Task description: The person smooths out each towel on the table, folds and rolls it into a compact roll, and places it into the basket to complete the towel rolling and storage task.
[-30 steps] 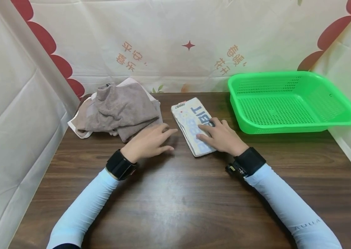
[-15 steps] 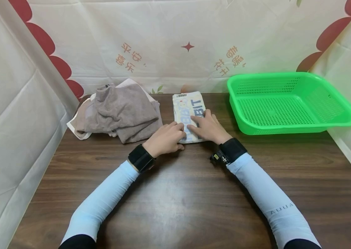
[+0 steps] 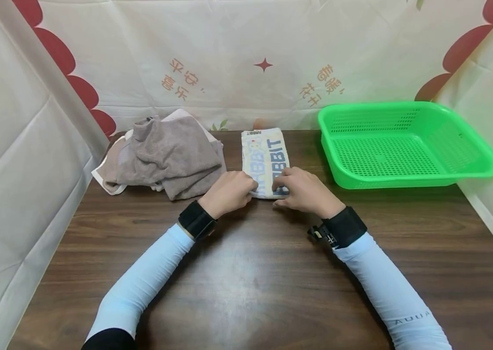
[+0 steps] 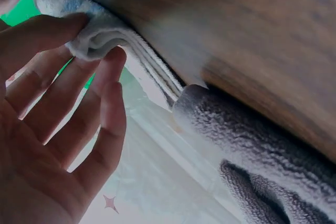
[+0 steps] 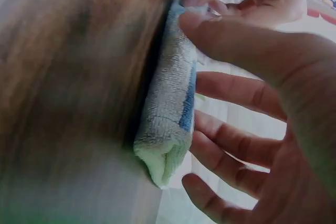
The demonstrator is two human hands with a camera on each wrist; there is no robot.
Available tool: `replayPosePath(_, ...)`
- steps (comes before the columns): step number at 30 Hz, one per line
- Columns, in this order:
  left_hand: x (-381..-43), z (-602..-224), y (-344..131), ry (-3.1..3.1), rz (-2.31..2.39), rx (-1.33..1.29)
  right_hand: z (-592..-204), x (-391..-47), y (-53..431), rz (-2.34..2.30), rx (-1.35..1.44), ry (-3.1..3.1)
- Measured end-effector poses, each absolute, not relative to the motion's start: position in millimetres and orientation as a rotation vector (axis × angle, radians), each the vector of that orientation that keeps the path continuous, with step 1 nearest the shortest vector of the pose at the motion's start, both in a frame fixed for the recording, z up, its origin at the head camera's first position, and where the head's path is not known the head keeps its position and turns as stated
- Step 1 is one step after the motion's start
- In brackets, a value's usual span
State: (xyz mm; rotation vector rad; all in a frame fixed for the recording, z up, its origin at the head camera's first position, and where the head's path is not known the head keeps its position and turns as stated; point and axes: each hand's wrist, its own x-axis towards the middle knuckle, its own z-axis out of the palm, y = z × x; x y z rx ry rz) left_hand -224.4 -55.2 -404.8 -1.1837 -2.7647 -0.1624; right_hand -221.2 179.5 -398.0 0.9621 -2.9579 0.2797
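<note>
A folded white terry towel with blue RABBIT lettering lies flat on the table, its short folded edge facing me. My left hand pinches the near left corner of that towel between thumb and fingers. At the near right corner is my right hand. Its fingers are spread loosely along the printed face, and the thumb reaches across the near fold, close to the left fingertips. In the right wrist view the towel's open side shows a pale green inner layer.
A heap of grey-brown cloths lies left of the towel, close to my left hand. On the right stands a green perforated plastic basket. A printed white curtain hangs behind the wooden table.
The towel has turned from slanted to straight and shifted slightly left. My left hand has come right to its corner. My right hand went left with it, then slid back right.
</note>
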Motion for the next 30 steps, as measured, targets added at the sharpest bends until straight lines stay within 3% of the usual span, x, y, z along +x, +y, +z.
replayPosePath(30,-231,-400,-66,-2.900,-0.413,-1.234,-410,-236,185,0.748,0.944,-2.942)
